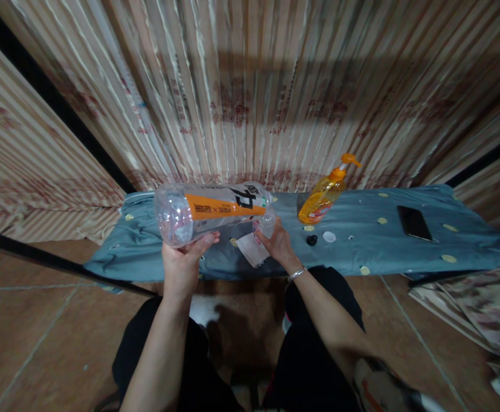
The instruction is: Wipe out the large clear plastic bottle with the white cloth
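Note:
A large clear plastic bottle (174, 214) with an orange and white label lies on its side in the air above the table, its base to the left. My left hand (185, 260) grips it from below near the base, thumb along the near side. At the neck end, my right hand (278, 243) has its fingers closed around the bottle's mouth. A white tissue or cloth (252, 252) shows just below those fingers; whether they also pinch it I cannot tell. To the right stand a pump bottle (321, 200) of yellow liquid, a small black cap (312, 240) and a white disc (329, 236).
A blue-green cloth with yellow pineapple prints covers the narrow table (374, 246). A dark phone (414, 222) lies at its right. Striped curtains (250, 86) hang behind, with black frame bars (60, 103) at the sides. My knees are close under the front edge.

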The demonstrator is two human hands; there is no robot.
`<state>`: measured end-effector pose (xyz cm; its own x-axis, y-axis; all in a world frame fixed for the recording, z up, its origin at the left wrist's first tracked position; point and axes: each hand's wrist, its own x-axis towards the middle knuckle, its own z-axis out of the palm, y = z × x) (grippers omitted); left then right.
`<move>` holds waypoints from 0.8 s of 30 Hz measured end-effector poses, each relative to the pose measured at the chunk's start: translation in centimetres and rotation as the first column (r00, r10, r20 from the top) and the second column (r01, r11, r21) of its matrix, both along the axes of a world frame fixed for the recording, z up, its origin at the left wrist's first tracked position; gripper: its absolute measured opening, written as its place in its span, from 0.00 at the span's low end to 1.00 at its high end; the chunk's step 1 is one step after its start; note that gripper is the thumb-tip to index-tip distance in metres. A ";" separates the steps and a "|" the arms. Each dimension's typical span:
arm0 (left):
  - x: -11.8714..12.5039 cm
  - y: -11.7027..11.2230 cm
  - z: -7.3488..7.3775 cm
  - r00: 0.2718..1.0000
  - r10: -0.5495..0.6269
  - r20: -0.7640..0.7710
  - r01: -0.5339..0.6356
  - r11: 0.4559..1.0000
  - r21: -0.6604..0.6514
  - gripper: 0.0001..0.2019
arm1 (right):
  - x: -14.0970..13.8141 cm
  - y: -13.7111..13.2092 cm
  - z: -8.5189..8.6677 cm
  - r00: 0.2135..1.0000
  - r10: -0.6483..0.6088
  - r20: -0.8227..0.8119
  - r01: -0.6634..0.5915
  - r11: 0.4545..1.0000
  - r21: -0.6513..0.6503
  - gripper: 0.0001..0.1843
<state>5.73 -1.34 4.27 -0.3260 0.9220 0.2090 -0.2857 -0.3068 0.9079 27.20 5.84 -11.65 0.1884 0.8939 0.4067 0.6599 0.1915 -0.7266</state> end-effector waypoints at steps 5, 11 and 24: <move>0.0 0.1 0.0 1.000 -0.005 0.011 0.005 1.000 0.002 0.22 | 0.0 0.1 0.0 1.000 -0.010 0.026 0.011 1.000 -0.018 0.32; 0.0 0.1 0.1 0.999 -0.008 0.031 0.008 1.000 -0.002 0.26 | 0.0 0.1 -0.2 0.999 -0.007 0.032 0.007 1.000 0.000 0.32; 0.0 0.2 0.2 1.000 0.003 0.014 -0.004 1.000 0.013 0.23 | 0.1 0.1 0.0 1.000 0.014 0.025 -0.014 1.000 -0.005 0.31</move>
<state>5.77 -1.15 4.46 -0.3322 0.9180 0.2166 -0.2969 -0.3197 0.8998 27.32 5.91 -11.69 0.1651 0.8983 0.4072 0.6753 0.1979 -0.7105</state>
